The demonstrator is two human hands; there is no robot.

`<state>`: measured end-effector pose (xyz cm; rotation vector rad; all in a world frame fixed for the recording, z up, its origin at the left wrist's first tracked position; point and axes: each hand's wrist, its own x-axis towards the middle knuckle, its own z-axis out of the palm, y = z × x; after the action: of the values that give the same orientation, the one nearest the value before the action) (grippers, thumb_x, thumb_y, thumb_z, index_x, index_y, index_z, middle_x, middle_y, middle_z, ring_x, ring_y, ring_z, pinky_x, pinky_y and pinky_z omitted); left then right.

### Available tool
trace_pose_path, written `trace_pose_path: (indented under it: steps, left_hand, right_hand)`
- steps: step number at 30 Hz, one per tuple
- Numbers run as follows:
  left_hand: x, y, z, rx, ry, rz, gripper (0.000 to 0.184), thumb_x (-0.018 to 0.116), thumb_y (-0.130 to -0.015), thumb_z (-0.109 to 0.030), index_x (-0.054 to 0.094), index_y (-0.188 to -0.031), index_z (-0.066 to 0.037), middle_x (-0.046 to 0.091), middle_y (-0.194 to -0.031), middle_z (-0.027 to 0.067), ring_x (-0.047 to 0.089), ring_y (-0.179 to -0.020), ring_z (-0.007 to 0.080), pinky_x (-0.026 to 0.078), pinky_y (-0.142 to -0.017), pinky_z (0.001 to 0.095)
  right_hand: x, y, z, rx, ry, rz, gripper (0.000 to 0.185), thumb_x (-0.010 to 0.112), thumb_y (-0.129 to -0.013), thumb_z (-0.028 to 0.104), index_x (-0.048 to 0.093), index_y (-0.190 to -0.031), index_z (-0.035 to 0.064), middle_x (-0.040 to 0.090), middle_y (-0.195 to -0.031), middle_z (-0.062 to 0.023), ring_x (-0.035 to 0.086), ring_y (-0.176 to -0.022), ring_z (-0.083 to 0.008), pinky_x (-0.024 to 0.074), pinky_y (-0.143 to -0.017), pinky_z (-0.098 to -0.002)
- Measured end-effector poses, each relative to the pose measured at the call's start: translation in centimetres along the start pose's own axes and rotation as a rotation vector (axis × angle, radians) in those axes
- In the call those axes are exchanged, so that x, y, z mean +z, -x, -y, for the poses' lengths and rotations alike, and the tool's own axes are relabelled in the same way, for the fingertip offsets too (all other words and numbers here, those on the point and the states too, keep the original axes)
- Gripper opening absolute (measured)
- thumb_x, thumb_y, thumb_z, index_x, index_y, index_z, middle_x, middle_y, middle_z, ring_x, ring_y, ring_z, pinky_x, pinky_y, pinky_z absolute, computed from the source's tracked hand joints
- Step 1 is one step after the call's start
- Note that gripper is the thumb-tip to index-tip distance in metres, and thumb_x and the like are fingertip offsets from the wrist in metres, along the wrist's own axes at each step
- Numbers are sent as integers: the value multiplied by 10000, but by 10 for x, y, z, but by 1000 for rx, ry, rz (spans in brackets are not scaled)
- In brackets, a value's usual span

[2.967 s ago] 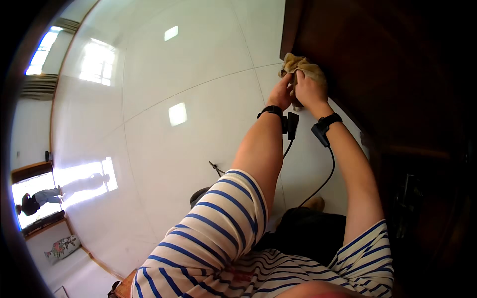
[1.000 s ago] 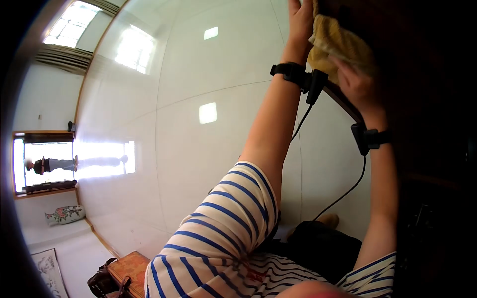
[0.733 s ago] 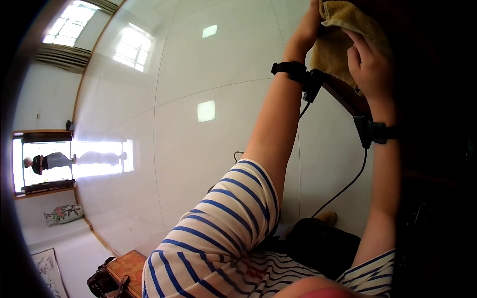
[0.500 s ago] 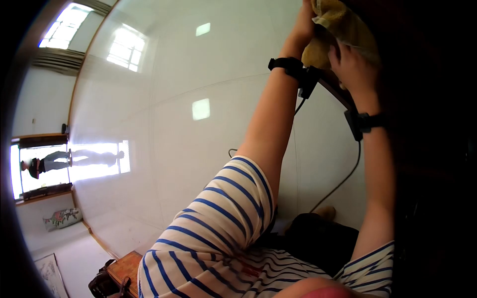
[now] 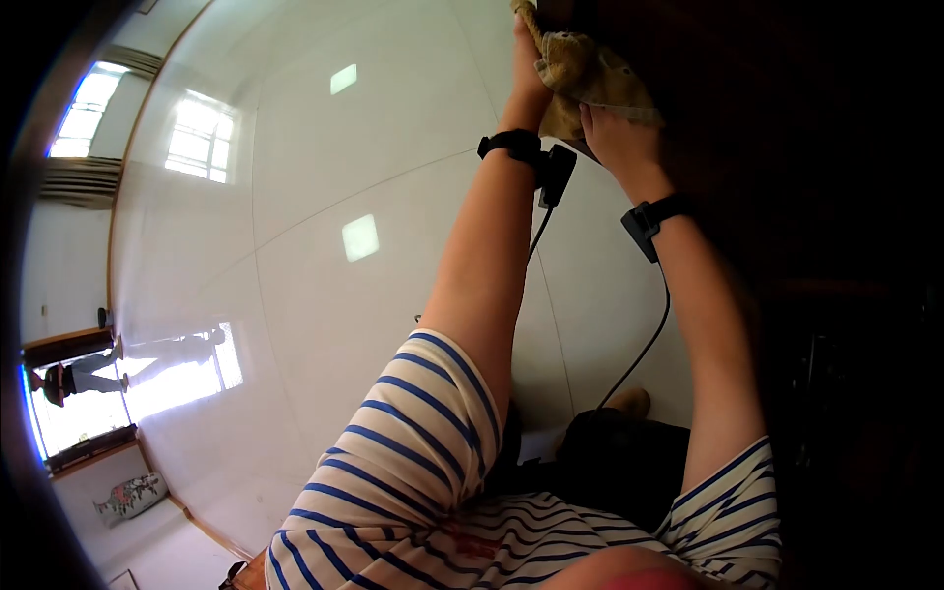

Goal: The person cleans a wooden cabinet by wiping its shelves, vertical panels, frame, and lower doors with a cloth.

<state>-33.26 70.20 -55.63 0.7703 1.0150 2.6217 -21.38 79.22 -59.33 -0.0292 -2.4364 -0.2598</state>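
A bunched tan-yellow cloth (image 5: 590, 74) with a stitched hem lies at the top, against the edge of a very dark surface. My left hand (image 5: 531, 74) reaches up to its left side and grips a fold; most of its fingers are hidden by the fabric. On the lower edge of the cloth, my right hand (image 5: 621, 140) has its fingers tucked into the material, with only the thumb side showing. Each wrist wears a black strap carrying a small box, and a cable hangs from each box.
Shiny pale floor tiles (image 5: 295, 275) spread across the left. Dark furniture, hard to make out, fills the right side. A person (image 5: 79, 379) stands in a bright doorway at far left. Near it is a patterned vase (image 5: 131, 499). A shoe (image 5: 629, 401) shows below my arms.
Both hands and the cloth have shifted left in view, and the cloth is folded differently. The view has turned somewhat, moving the room's background down and left.
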Motion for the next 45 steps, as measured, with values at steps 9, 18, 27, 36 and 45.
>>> trace_pose_path:
  steps: [9,18,27,36,45]
  left_hand:
    - [10,12,-3,-57,-124,-358,617,266,-938,-558,538,-1064,-19,617,-922,100,620,-829,215,523,-758,343]
    - [40,10,-37,9,-420,-385,623,220,-936,-543,541,-1083,-30,608,-1006,90,546,-933,216,402,-883,339]
    - [33,16,-35,-97,-460,-473,656,235,-937,-558,553,-1080,-2,610,-998,109,555,-907,236,414,-840,341]
    - [28,13,-28,-264,-123,-592,695,256,-896,-631,554,-1070,-28,607,-967,95,570,-890,242,435,-845,354]
    - [-7,32,-4,-330,-295,-592,696,262,-887,-667,538,-1053,-50,592,-946,96,555,-912,242,442,-858,361]
  right_hand:
    - [18,4,18,49,-166,164,351,443,-911,348,604,-1057,73,644,-984,-143,606,-907,-320,481,-800,-438]
    - [18,-1,21,-53,-170,212,422,430,-924,380,544,-1146,40,638,-1026,-170,625,-881,-313,505,-763,-424]
    - [-13,-17,24,12,-237,656,424,457,-910,377,528,-1173,53,638,-1031,-153,622,-904,-303,504,-789,-409]
    - [-4,-8,24,-117,-136,282,436,558,-839,335,528,-1151,32,595,-1108,-175,563,-1032,-333,438,-906,-430]
    - [-12,-2,23,-204,-295,471,461,553,-805,180,481,-1239,46,499,-1256,-162,441,-1183,-344,345,-977,-487]
